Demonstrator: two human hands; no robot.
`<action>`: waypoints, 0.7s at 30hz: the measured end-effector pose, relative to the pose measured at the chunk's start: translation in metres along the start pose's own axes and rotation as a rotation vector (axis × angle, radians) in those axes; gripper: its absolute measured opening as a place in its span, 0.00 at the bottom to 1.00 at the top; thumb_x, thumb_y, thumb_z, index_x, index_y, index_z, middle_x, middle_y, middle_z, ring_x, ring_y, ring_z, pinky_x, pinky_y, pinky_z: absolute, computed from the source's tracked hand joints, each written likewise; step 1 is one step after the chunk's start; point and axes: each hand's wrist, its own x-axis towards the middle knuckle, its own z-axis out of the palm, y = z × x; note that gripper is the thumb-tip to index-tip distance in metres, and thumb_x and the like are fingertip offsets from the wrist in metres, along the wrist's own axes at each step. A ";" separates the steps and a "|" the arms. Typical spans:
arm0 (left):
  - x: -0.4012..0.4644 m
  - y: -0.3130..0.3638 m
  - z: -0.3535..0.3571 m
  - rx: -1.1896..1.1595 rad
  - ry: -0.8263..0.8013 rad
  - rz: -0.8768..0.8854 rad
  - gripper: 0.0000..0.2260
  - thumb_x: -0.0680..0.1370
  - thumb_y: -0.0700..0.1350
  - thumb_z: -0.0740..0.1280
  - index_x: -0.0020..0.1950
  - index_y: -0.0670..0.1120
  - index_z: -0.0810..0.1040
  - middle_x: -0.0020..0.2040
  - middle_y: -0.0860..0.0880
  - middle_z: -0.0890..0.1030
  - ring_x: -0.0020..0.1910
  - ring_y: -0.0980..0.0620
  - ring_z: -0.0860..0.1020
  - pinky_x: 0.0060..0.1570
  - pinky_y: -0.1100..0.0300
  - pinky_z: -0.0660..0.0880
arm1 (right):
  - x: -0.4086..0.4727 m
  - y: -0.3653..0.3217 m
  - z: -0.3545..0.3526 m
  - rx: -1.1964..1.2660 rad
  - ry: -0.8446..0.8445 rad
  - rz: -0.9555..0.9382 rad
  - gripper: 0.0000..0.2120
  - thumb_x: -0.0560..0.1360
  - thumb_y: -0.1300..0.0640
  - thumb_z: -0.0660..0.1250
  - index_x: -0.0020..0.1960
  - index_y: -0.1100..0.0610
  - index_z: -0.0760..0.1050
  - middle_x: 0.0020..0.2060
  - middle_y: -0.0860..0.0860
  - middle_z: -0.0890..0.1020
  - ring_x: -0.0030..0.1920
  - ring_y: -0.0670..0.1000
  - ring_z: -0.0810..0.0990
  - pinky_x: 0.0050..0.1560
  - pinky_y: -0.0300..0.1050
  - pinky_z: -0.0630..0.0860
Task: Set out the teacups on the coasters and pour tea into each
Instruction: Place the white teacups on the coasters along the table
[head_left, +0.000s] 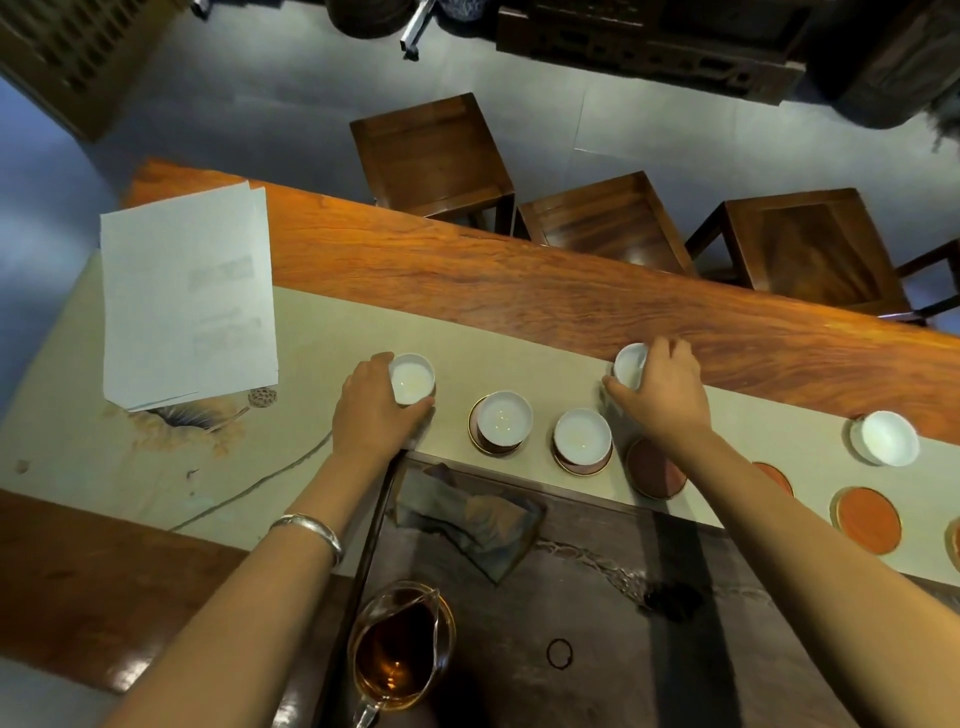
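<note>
Teacups sit gripped in both hands: left hand (375, 410) clasps one teacup (411, 378); right hand (662, 391) clasps another (629, 364)

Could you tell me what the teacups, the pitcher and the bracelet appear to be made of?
Teacups: probably glazed porcelain, white and glossy with small glints. Pitcher: clear glass, since the amber tea shows through its wall. Bracelet: seemingly silver-coloured metal, pale with a bright sheen.

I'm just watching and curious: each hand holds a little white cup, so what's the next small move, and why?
Probably the right hand lowers its cup onto the bare red coaster just below it. The two middle cups already sit on coasters, and all look empty, so the tea pitcher waits.
</note>
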 end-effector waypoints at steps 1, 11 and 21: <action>0.001 -0.001 0.000 -0.009 -0.002 0.000 0.33 0.69 0.53 0.77 0.69 0.42 0.71 0.62 0.40 0.77 0.61 0.40 0.74 0.53 0.49 0.74 | 0.002 0.000 0.001 0.002 0.002 0.007 0.31 0.73 0.47 0.73 0.68 0.64 0.67 0.64 0.63 0.71 0.65 0.64 0.71 0.60 0.55 0.73; 0.000 0.012 -0.007 -0.016 -0.020 0.064 0.31 0.65 0.55 0.77 0.63 0.45 0.73 0.57 0.45 0.78 0.56 0.43 0.76 0.44 0.55 0.71 | -0.006 0.015 -0.012 0.055 0.028 0.014 0.30 0.71 0.48 0.74 0.65 0.64 0.70 0.60 0.62 0.74 0.62 0.62 0.73 0.56 0.52 0.73; -0.039 0.119 0.020 -0.081 -0.142 0.367 0.28 0.67 0.53 0.78 0.62 0.46 0.74 0.57 0.45 0.78 0.55 0.44 0.76 0.47 0.54 0.74 | -0.062 0.096 -0.065 0.118 0.145 0.105 0.25 0.73 0.50 0.73 0.62 0.66 0.72 0.57 0.64 0.75 0.58 0.65 0.74 0.55 0.55 0.72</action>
